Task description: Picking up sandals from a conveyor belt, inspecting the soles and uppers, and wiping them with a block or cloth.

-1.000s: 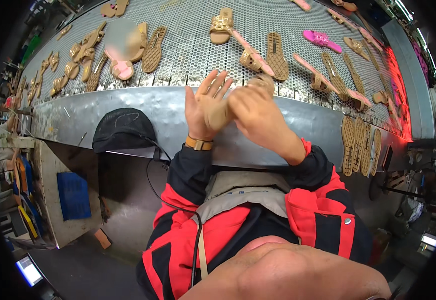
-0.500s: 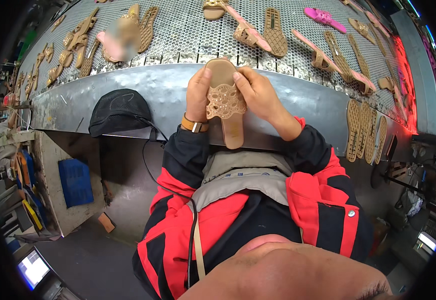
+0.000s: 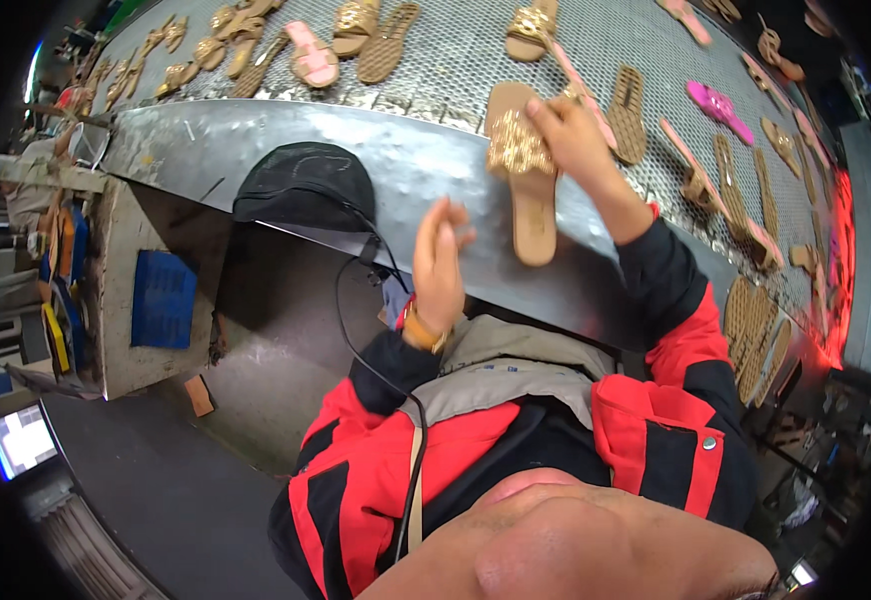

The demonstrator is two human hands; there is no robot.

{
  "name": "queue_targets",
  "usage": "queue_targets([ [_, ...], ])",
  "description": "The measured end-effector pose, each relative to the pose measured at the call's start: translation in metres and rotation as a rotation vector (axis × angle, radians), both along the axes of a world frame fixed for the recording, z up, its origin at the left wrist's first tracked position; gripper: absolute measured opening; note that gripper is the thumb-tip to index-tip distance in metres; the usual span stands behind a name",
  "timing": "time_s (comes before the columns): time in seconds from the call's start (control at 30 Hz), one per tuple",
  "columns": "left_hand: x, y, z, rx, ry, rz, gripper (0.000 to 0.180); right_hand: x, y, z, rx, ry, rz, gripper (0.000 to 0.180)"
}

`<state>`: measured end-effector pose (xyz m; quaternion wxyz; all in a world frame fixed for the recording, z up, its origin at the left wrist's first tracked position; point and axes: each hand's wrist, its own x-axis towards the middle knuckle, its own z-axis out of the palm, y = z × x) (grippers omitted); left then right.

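Note:
A tan slide sandal (image 3: 534, 215) with a glittery gold cut-out strap hangs over the metal ledge at the conveyor's near side. My right hand (image 3: 578, 145) grips it by the side, near the strap, with the toe end pointing away from me. To the left and lower, my left hand (image 3: 441, 268) is off the sandal, its fingers stretched out and holding nothing. An orange-brown watch band circles that wrist.
Beyond the metal ledge (image 3: 411, 150), a perforated conveyor (image 3: 456, 60) carries several tan, pink and magenta sandals. A black cap (image 3: 306, 185) with a cable lies left on the ledge. Several patterned soles (image 3: 751, 320) overhang at right. A blue panel (image 3: 164, 300) is at far left.
My left hand has let go of the sandal and dropped toward me. My right hand has carried the sandal right and farther out. The whole view has shifted and turned.

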<state>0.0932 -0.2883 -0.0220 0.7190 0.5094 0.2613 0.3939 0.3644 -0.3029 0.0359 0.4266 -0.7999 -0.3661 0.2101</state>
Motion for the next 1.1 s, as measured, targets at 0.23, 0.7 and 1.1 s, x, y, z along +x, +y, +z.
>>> queue_targets([
  [0.23, -0.188, 0.054, 0.011, -0.12, 0.495, -1.001, 0.029, 0.111, 0.179, -0.02, -0.193, -0.524, 0.267, 0.037],
  [0.7, -0.114, 0.58, 0.003, 0.862, 0.932, 0.121, 0.048, -0.103, 0.342, -0.04, -0.084, -0.515, 0.379, 0.054],
  [1.1, -0.003, 0.561, 0.001, 0.577, 1.883, 0.314, 0.086, -0.075, 0.207, -0.006, 0.471, 0.088, 0.207, 0.028],
])
